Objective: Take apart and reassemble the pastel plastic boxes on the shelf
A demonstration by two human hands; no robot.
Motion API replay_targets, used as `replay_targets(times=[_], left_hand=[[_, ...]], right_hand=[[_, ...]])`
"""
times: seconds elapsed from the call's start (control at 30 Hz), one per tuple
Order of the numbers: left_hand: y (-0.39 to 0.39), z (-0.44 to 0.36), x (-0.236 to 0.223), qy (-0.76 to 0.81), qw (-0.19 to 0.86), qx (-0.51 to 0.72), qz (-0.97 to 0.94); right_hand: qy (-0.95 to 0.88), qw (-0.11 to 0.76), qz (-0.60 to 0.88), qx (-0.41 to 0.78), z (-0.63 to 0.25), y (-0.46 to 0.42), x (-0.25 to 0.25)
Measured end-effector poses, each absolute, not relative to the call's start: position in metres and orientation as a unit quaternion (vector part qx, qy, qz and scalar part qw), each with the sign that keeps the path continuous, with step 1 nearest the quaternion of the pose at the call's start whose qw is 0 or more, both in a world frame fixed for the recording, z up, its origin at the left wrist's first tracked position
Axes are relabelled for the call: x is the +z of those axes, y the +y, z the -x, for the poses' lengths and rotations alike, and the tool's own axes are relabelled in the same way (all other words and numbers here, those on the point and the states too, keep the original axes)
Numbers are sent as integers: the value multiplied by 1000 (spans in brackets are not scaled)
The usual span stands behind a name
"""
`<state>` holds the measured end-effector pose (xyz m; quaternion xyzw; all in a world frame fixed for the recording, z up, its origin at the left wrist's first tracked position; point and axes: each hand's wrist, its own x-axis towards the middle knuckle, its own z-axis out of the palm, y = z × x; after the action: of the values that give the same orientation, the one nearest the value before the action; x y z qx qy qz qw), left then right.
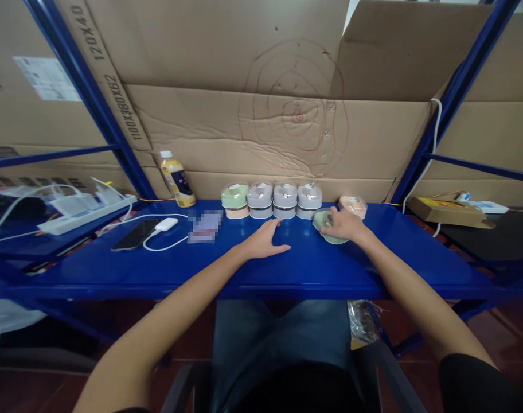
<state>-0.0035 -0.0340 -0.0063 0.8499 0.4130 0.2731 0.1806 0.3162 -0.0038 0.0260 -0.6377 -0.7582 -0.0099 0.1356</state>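
My right hand is on a pale green round-edged container at the right of the row, its fingers closed over the top. Motion blurs that container a little. Over the middle of the blue table, my left hand is open, thumb and fingers apart, holding nothing. Just beyond it stand several two-high stacks of lidded containers: a green one on a pink one, then grey ones to the right. Behind my right hand sits a single pink container, partly hidden.
At the left of the blue table lie a black phone, a white charger with its cable and a blurred-out flat item. A yellow bottle stands at the back. Cardboard walls the rear; a blue post rises right.
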Motion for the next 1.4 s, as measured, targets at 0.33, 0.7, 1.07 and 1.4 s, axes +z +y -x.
replay_targets(times=[0.33, 0.7, 1.07, 1.4], left_hand=[[-40, 2, 3, 312, 255, 311, -861], [-34, 10, 3, 327, 165, 294, -883], [-16, 40, 14, 460, 111, 332, -816], [-58, 3, 16, 323, 137, 224, -909]], right_hand=[[-853, 341, 377, 123, -292, -29, 41], [-789, 368, 473, 133, -316, -6, 20], [-762, 384, 491, 175, -332, 3, 16], [-779, 415, 441, 162, -321, -6, 19]])
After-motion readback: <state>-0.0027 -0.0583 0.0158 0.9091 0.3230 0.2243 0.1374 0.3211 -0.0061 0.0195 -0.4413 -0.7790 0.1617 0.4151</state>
